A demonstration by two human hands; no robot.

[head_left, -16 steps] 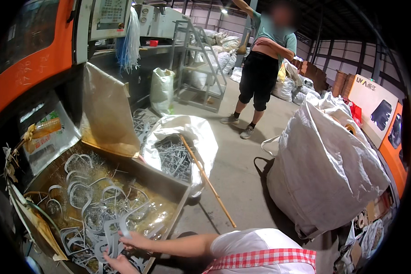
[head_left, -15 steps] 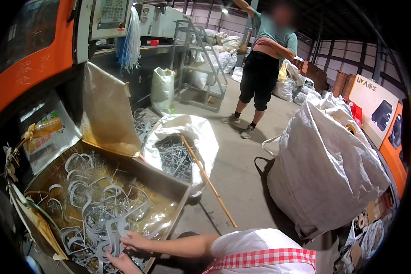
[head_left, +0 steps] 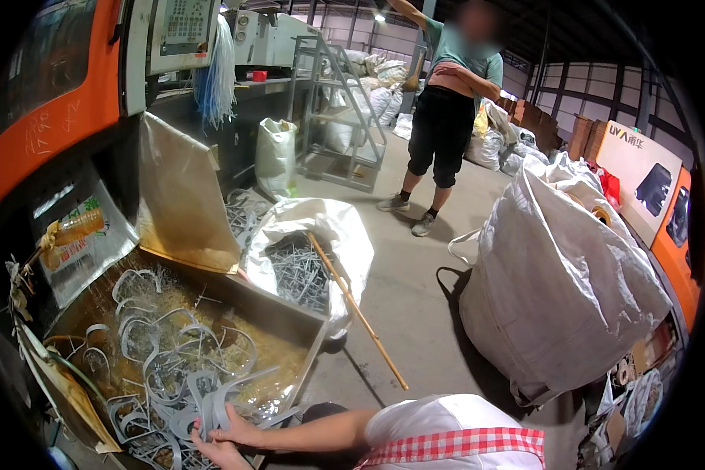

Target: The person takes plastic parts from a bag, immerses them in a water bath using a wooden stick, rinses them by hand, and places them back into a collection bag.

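Note:
Grey curved plastic strips (head_left: 160, 368) lie heaped in a metal trough (head_left: 309, 348) of brownish water at the lower left. At the trough's near edge, my right hand (head_left: 241, 431) is closed round a small bunch of grey curved plastic pieces (head_left: 210, 401), whose flat ends stick out to the right. My left hand (head_left: 218, 452) is just below it, its fingers pressed against the lower side of the same bunch. Part of the left hand's grip is hidden by the pieces and the right hand.
Beyond the trough stands a white sack (head_left: 352, 235) of thin grey scraps with a wooden stick (head_left: 360, 317) leaning out. A large white bulk bag (head_left: 556, 290) fills the right. A person (head_left: 439, 117) stands ahead, near grey metal steps (head_left: 341, 117). An orange machine (head_left: 55, 102) rises at left.
Both hands have shifted slightly right and toward me with the bunch. The held pieces have turned, and their ends now fan out to the right. The other person stays in place.

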